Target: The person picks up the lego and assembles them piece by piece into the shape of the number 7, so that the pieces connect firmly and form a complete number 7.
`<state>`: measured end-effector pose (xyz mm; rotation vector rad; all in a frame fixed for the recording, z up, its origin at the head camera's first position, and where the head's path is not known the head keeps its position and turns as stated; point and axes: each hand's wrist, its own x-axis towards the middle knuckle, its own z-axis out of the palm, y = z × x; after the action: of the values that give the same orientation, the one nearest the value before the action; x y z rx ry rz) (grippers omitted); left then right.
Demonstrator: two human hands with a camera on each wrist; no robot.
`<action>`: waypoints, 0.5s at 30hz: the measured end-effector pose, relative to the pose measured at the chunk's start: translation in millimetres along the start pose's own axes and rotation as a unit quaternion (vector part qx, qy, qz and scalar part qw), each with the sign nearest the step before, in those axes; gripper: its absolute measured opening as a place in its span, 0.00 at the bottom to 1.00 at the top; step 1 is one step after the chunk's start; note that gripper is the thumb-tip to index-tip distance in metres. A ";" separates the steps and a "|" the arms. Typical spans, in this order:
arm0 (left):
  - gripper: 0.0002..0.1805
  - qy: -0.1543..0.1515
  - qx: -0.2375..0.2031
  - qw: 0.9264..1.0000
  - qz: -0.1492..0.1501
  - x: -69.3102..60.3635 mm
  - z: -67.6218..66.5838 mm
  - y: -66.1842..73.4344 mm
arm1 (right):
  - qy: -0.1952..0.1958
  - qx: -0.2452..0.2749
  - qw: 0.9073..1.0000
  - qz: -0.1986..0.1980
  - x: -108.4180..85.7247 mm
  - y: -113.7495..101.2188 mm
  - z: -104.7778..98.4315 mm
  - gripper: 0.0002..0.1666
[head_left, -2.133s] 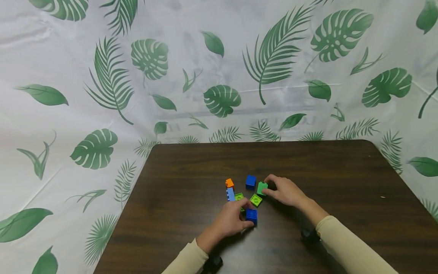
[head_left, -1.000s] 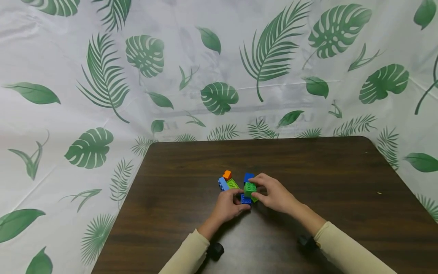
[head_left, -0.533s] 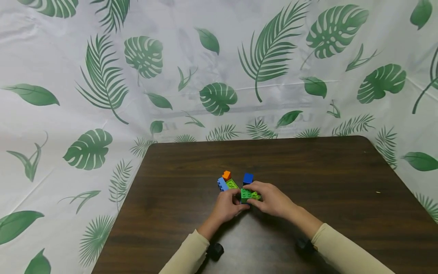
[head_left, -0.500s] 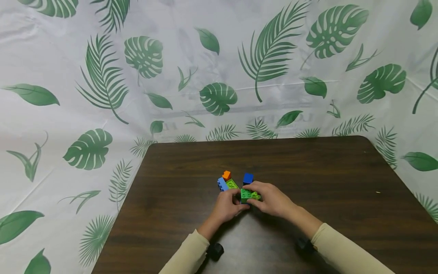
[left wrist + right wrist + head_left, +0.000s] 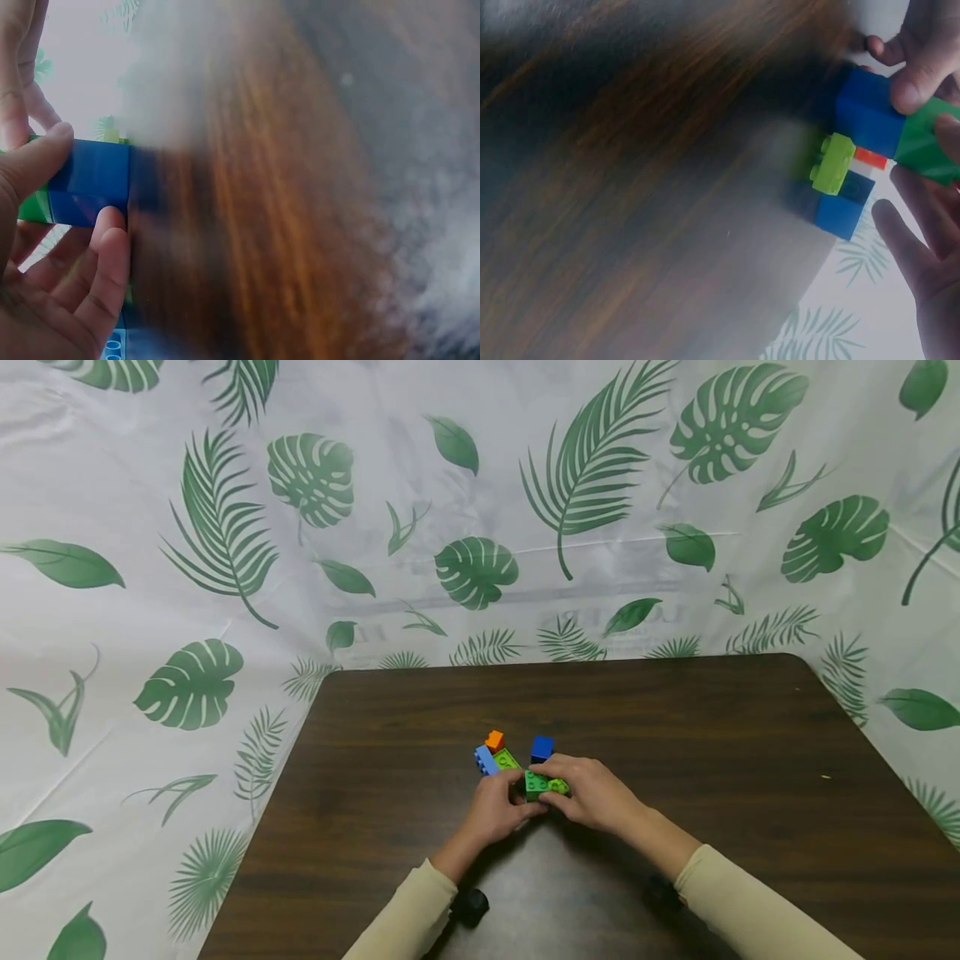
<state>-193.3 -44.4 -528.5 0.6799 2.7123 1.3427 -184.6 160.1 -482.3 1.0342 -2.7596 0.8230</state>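
My left hand (image 5: 491,810) holds a blue toy brick (image 5: 90,172) between thumb and fingers, low over the table; in the head view this brick is mostly hidden. On top of it sits a green brick (image 5: 536,786), pinched by my right hand (image 5: 596,793). In the right wrist view the green brick (image 5: 930,142) and the blue brick (image 5: 870,112) meet face to face with no visible gap. A small lime brick (image 5: 558,786) lies close by, partly behind my right fingers.
Just beyond my hands lie an orange brick (image 5: 495,741), a light blue brick (image 5: 485,761), a flat lime brick (image 5: 506,760) and another dark blue brick (image 5: 542,748). All rest on a dark wooden table (image 5: 405,718), with a leaf-print sheet (image 5: 480,510) behind it.
My right hand has lifted the green brick, carried it left and set it on the blue brick in my left hand. The left hand has shifted slightly away from me.
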 end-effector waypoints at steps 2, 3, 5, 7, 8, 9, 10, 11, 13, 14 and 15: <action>0.22 0.000 -0.004 1.000 0.005 0.1 -0.9 0.0 | -0.002 -0.003 1.000 0.002 0.5 -0.3 0.1 0.26; 0.22 0.000 -0.005 1.000 0.008 0.1 -1.1 -0.2 | -0.003 -0.004 1.000 0.003 0.8 -0.2 0.3 0.26; 0.22 0.002 -0.008 1.000 0.016 -0.4 -1.6 -0.4 | -0.002 -0.009 1.000 0.004 1.0 -0.1 1.0 0.26; 0.23 0.004 -0.009 1.000 0.023 -0.4 -1.6 -0.8 | 0.002 -0.012 1.000 0.005 0.6 -0.2 1.6 0.26; 0.24 0.004 -0.009 1.000 0.026 -0.3 -1.6 -1.1 | 0.004 -0.015 1.000 0.006 0.4 -0.2 2.0 0.26; 0.24 0.004 -0.009 1.000 0.027 -0.3 -1.7 -1.3 | 0.007 -0.016 1.000 0.006 0.1 -0.4 2.2 0.26; 0.24 0.002 -0.010 1.000 0.028 0.0 -2.0 -1.6 | 0.008 -0.016 1.000 0.007 -0.2 -0.6 2.4 0.26; 0.24 0.000 -0.008 1.000 0.027 0.6 -2.3 -2.0 | 0.008 -0.016 1.000 0.008 -0.5 -0.7 2.5 0.26; 0.23 -0.008 -0.007 1.000 0.025 2.1 -3.1 -2.3 | 0.009 -0.013 1.000 0.012 -0.6 -0.6 2.5 0.27; 0.23 -0.012 -0.006 1.000 0.024 2.7 -3.7 -2.3 | 0.009 -0.010 1.000 0.014 -0.3 -0.1 2.4 0.27; 0.22 -0.016 -0.005 1.000 0.025 3.4 -4.5 -2.2 | 0.006 -0.006 1.000 0.016 -0.2 0.6 2.1 0.27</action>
<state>-198.2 -47.6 -526.9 0.7659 2.6794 1.3416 -184.6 159.5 -484.5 0.9835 -2.7740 0.8133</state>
